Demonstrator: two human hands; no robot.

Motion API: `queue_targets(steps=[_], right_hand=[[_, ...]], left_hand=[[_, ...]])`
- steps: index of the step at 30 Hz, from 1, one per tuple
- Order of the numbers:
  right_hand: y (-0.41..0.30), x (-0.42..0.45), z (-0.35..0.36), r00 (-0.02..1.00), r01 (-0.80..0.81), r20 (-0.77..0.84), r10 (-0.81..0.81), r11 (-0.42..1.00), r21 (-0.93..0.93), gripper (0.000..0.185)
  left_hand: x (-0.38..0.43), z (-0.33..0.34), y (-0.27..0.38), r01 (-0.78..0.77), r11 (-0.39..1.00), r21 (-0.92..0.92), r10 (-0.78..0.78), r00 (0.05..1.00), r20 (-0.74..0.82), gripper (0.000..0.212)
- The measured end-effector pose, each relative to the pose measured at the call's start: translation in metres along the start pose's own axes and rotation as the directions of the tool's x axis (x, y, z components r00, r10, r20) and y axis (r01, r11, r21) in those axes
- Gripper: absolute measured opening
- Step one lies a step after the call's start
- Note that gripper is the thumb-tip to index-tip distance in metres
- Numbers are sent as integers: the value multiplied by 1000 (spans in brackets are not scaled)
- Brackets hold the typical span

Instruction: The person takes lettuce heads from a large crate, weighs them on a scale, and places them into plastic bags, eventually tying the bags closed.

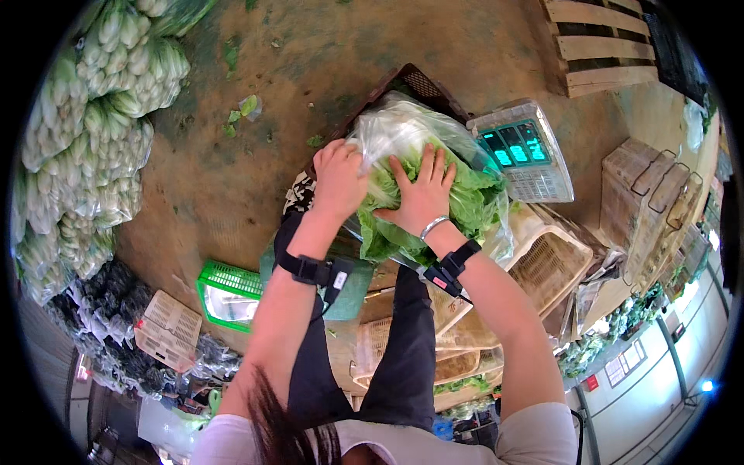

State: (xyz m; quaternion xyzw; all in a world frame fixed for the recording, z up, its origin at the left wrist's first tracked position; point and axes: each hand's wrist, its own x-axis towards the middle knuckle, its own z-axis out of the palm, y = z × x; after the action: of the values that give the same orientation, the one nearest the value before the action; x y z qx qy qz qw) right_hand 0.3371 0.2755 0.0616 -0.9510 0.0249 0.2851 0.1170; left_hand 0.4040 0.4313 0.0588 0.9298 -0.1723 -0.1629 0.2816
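Observation:
A clear plastic bag (pixel 381 119) holds leafy green vegetables (pixel 465 192) with white stalks, perhaps Chinese cabbage. Fingers curled, my left hand (pixel 343 180) grips the bag's edge on the left side. My right hand (pixel 424 195) rests on the leaves with its fingers spread. Beneath the bag is a dark plastic crate (pixel 415 81), mostly covered; what supports it is hidden. Just right of the bag, a digital scale's lit display panel (pixel 517 148) faces up at a tilt.
Bagged white-stalked greens (pixel 110 128) are piled at the left. A green crate (pixel 229 293) and a pale crate (pixel 168 331) sit lower left. Several pale plastic crates (pixel 552 267) lie at the right, near stacked crates with wire handles (pixel 645 197). A wooden pallet (pixel 604 46) is upper right.

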Motion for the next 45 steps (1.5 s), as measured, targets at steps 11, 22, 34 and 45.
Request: queue_targets(steps=[11, 22, 34, 45], right_hand=[[55, 2, 45, 990, 135, -39, -133, 989, 57, 81], [22, -6, 16, 991, 114, -9, -130, 831, 545, 74], [-33, -140, -69, 903, 332, -381, -199, 886, 324, 55], [-62, -102, 45, 818, 298, -554, -157, 939, 174, 44]], left_hand=[[-43, -56, 92, 521, 564, -640, 111, 720, 684, 11], [2, -35, 101, 710, 305, -635, -35, 675, 737, 24], [-24, -45, 47, 661, 392, -640, -112, 724, 680, 23], [1, -63, 33, 711, 500, -494, 110, 514, 851, 33]])
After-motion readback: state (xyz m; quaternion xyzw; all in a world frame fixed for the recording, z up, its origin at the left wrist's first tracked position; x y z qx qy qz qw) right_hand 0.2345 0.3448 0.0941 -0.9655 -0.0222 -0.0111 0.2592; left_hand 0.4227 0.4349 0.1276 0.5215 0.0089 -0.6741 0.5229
